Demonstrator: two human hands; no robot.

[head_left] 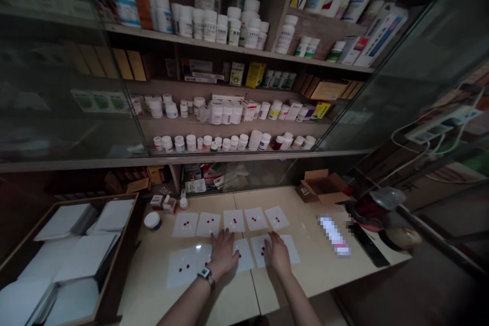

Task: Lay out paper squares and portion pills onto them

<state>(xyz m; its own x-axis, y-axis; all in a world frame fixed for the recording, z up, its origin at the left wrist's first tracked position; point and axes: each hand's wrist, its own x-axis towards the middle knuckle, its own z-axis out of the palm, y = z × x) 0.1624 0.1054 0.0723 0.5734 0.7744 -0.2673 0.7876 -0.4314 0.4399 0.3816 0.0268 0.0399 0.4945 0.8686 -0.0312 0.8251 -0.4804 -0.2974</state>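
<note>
The left hand [223, 252], palm down, reaches forward over the lower row of square white paper sheets [185, 267], its fingers bent slightly downward and fanned out, the thumb set off to the right. Its grip is apart. The left forearm [185, 303] slants up from the lower edge of the view toward the right, with a square-faced wristwatch on a dark band [206, 277] at the wrist.

The right hand [277, 252] is over the same row, back upward and fingers curled a little, its thumb side beside a sheet's tablets; I cannot tell whether that grip is closed on anything, since the fingertips are partly turned away. Its forearm comes from the lower right, leaning left.

The sheets lie in two rows on a pale wooden desk [148, 285], the far row of five in full view (the near row is partly covered by the hands). Small dark red round tablets [180, 269] sit on them, mostly in pairs.

To the left stands a brown wooden tray [120, 249] holding stacks of white paper [80, 257]; a white-lidded round jar [153, 221] is near the far row's left end.
</note>
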